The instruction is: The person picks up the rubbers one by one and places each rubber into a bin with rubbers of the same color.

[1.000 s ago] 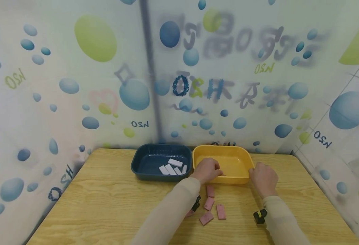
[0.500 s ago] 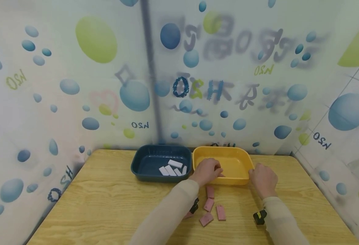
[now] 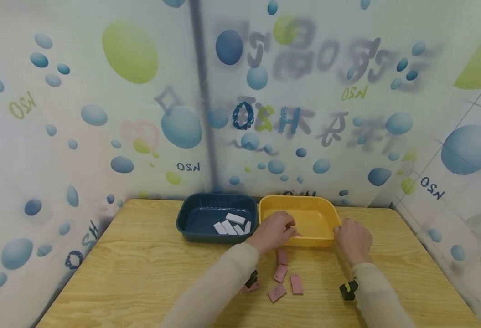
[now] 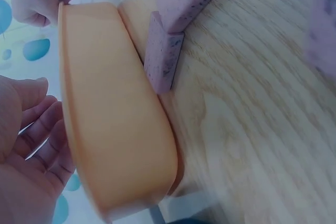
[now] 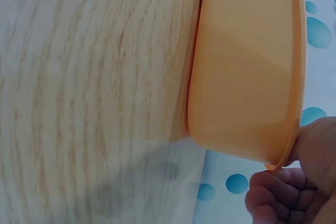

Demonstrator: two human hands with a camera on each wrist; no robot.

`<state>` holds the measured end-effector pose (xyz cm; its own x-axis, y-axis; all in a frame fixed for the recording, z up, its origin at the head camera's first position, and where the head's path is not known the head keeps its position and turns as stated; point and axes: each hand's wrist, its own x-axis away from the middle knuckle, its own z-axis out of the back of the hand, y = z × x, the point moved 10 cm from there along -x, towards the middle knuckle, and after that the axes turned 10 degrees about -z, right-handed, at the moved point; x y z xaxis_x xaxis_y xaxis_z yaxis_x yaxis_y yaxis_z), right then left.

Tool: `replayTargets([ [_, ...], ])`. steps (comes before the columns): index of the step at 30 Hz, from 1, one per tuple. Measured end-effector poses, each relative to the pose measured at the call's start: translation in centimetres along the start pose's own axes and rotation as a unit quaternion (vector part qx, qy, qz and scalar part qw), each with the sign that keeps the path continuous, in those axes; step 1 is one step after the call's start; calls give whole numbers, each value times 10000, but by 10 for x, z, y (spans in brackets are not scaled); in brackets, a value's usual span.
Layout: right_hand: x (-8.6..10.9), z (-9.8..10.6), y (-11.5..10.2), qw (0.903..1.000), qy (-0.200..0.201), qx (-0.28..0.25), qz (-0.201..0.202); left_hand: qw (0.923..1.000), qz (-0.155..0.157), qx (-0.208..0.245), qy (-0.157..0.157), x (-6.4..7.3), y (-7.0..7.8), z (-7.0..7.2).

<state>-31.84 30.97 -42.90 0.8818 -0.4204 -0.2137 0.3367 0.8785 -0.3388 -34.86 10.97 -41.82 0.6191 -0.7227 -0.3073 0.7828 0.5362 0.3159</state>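
Fingers (image 5: 278,195) of the right hand (image 3: 354,240) curl and grip the near right corner rim of the yellow bin (image 3: 316,221); right wrist view shows the rim caught there. Left hand (image 3: 274,230) is over the same bin's near left rim, fingers loosely bent, thumb spread apart from them, no grasp visible; tips partly hidden by the rim. Small pinkish patch at those tips in the head view, can't tell if tile or fingertip. Yellow bin sits at the back of the bench (image 3: 154,273), on the right, side by side with the blue bin (image 3: 199,218). Blue one has five white tiles (image 3: 235,218) visible, bunched toward its near right. Pink tiles (image 3: 296,284) lie on the bench in front of the yellow bin: two touching in a row, nearer one to the bin just beside its wall, two more apart below. More pink under the left wrist, partly covered by the black wrist camera (image 3: 251,278); can't tell how many. Wall (image 3: 150,114) behind: pale, blue and green spots, lettering.
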Motion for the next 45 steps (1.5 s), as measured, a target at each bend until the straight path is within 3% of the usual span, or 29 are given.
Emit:
replayTargets([
  [14,-2,-3,1,10000,-81,16,-46,9956,-747,-545,114,29,20,19],
  [23,-3,-5,3,9999,-74,-86,-61,9920,-1026,-736,30,50,24,22],
  [32,-4,-5,3,9999,-66,-68,-56,9916,-930,-895,-47,71,18,29],
  [41,-3,-5,1,9999,-141,-13,-66,9872,-1038,-1157,-357,86,14,26],
  [45,-3,-6,1,9999,-148,-46,-56,9887,-880,-1060,-592,95,10,23],
])
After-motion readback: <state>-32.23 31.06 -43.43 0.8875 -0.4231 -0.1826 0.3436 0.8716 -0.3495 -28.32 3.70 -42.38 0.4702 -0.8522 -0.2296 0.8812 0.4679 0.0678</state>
